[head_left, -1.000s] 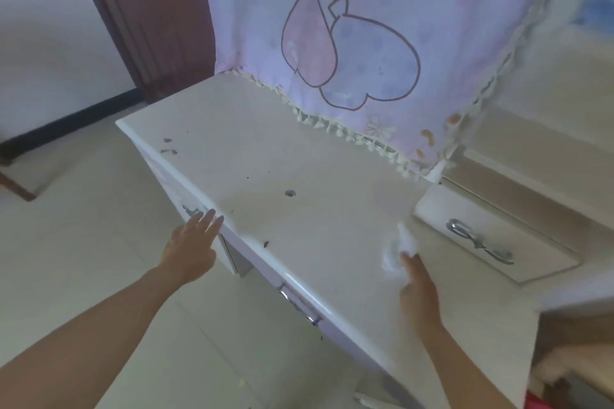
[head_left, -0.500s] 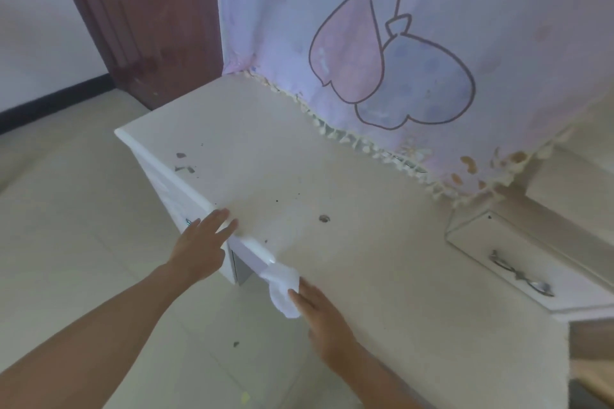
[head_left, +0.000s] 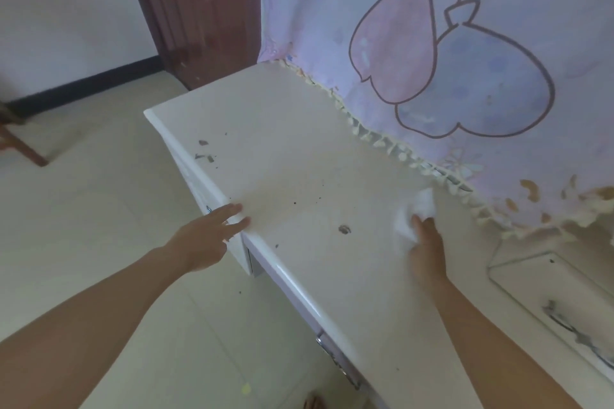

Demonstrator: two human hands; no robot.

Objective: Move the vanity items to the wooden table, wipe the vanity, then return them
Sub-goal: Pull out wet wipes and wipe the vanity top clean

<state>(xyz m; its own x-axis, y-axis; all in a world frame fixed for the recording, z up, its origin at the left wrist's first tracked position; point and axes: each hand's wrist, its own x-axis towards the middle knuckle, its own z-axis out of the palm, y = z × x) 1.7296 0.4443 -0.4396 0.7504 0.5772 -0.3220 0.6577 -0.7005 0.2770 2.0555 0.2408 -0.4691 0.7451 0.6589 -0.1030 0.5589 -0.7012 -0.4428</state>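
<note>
The cream vanity top [head_left: 292,156] runs from upper left to lower right, with dark chips and specks near its left corner and middle. My right hand [head_left: 427,249] presses a crumpled white tissue [head_left: 415,212] onto the top, close to the fringe of the hanging cloth. My left hand [head_left: 209,236] has straight fingers whose tips rest on the vanity's front edge. No vanity items stand on the top.
A pink cloth with heart balloons [head_left: 432,53] hangs over the back of the vanity. A brown door frame [head_left: 196,7] stands behind. A small drawer unit [head_left: 548,302] sits at right. Drawer handles [head_left: 335,359] line the front. A wooden leg [head_left: 23,149] shows at far left.
My right hand swept the tissue from the right to the front edge, then back up toward the cloth's fringe. My left hand stayed at the front edge. The view shifted.
</note>
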